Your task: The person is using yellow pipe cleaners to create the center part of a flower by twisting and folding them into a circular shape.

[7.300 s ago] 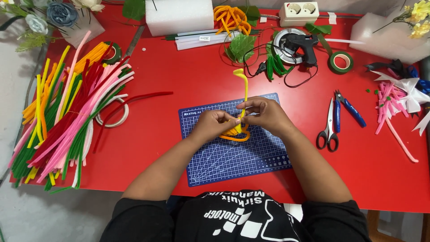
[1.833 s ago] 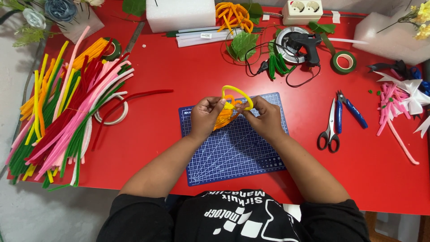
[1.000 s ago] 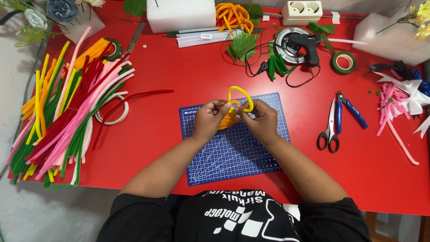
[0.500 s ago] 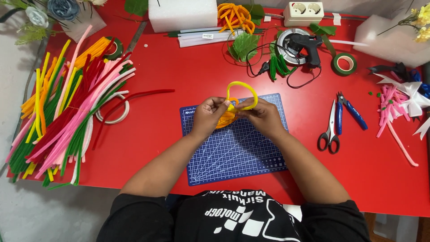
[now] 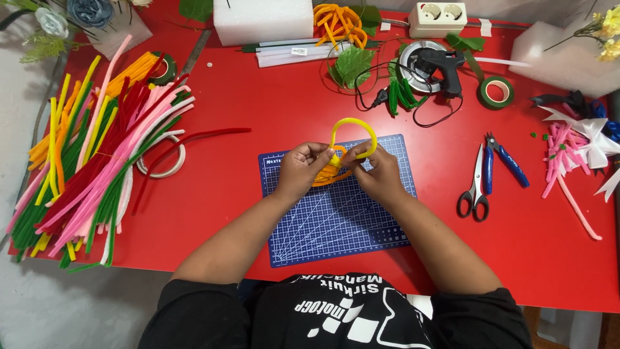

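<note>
Over the blue cutting mat [image 5: 336,223], my left hand [image 5: 302,169] and my right hand [image 5: 379,173] pinch a yellow pipe cleaner [image 5: 352,123] between them. It is bent into a round loop that stands up above my fingers. Below the loop, between my hands, sits an orange pipe-cleaner coil [image 5: 329,174], partly hidden by my thumbs. Both hands are closed on this yellow and orange piece at its base.
A big pile of coloured pipe cleaners [image 5: 84,155] lies at the left, with a tape roll [image 5: 161,158] beside it. Scissors [image 5: 473,187] and blue pliers [image 5: 507,158] lie right of the mat. A glue gun [image 5: 439,64], green tape [image 5: 496,92] and foam blocks [image 5: 261,19] sit at the back.
The yellow pipe cleaner, straight up earlier, is now curled into a closed loop. Both hands have shifted slightly back on the mat and stay pinched on the piece.
</note>
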